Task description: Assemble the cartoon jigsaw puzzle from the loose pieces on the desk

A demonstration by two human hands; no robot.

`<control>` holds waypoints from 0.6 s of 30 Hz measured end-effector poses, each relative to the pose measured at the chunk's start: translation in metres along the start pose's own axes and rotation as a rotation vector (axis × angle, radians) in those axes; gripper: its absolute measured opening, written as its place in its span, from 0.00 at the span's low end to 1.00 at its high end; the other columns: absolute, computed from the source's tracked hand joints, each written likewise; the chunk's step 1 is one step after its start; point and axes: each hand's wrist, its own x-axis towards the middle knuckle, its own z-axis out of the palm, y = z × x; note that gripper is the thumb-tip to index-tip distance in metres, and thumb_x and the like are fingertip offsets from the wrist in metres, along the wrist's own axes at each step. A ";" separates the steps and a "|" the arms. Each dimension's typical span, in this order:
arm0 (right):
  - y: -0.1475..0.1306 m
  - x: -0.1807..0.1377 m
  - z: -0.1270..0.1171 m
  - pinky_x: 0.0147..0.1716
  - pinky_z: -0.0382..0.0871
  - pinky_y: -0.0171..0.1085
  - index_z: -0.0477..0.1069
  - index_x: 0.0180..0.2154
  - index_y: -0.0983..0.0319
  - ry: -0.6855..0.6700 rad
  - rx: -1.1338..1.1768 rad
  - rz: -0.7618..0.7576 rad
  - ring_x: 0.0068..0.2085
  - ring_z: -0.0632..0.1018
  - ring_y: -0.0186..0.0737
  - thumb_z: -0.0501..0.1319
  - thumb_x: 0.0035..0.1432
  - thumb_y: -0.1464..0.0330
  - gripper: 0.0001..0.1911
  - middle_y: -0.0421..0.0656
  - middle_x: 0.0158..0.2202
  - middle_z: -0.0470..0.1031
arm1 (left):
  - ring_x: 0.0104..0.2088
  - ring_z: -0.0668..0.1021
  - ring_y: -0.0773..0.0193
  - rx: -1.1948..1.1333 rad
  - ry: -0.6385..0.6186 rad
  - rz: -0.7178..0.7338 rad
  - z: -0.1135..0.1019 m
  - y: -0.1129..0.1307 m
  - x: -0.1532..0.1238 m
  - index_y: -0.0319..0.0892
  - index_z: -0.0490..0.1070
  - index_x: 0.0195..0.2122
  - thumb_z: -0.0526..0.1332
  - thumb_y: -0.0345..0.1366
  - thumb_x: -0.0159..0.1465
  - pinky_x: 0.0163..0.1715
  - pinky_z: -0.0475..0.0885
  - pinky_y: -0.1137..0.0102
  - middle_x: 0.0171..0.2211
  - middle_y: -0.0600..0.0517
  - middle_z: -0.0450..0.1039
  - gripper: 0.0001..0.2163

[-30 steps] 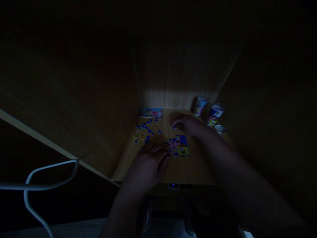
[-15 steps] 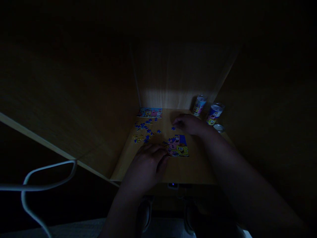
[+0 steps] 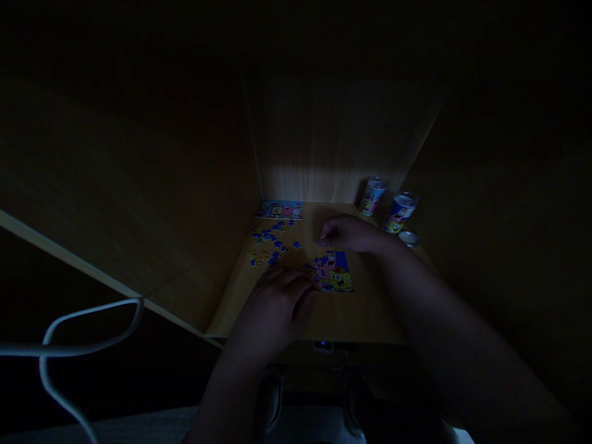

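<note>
Now, in the head view, the right hand point(image 3: 346, 233) pinches a small blue piece point(image 3: 320, 240) at its fingertips; half a second ago that piece lay flat on the bench point(image 3: 361, 317) just beside them. Its grip is nearly shut, thumb against finger, and the piece looks tilted, though the dimness hides whether it is fully off the wood. It sits near the 12 o'clock side of the joined puzzle section point(image 3: 340, 271), apart from it.

That section lies flat on the bench and looks the same as it did a second ago, so I judge that the change is a pick-up only, with nothing added to the picture. The left hand point(image 3: 277, 302) has not shifted: it rests at the section's 8 o'clock side, fingers loosely curled over its edge. I cannot tell whether that grip has hold of anything.

Toward 10 o'clock of the section, the blue loose pieces point(image 3: 267, 235) and some yellow loose pieces point(image 3: 264, 256) are scattered, looking undisturbed. The picture card point(image 3: 280, 209) lies at 11 o'clock. At 1 o'clock stands one printed can point(image 3: 372, 196), with a second can point(image 3: 400, 213) nearer, and a round lid point(image 3: 409, 238) at 2 o'clock.
</note>
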 end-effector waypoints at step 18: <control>-0.011 -0.001 0.000 0.46 0.79 0.38 0.85 0.44 0.58 -0.186 0.094 -0.056 0.43 0.86 0.40 0.67 0.66 0.69 0.08 0.40 0.43 0.89 | 0.51 0.81 0.51 -0.014 -0.005 -0.009 0.001 0.001 0.000 0.47 0.79 0.50 0.62 0.34 0.76 0.57 0.75 0.47 0.50 0.50 0.82 0.07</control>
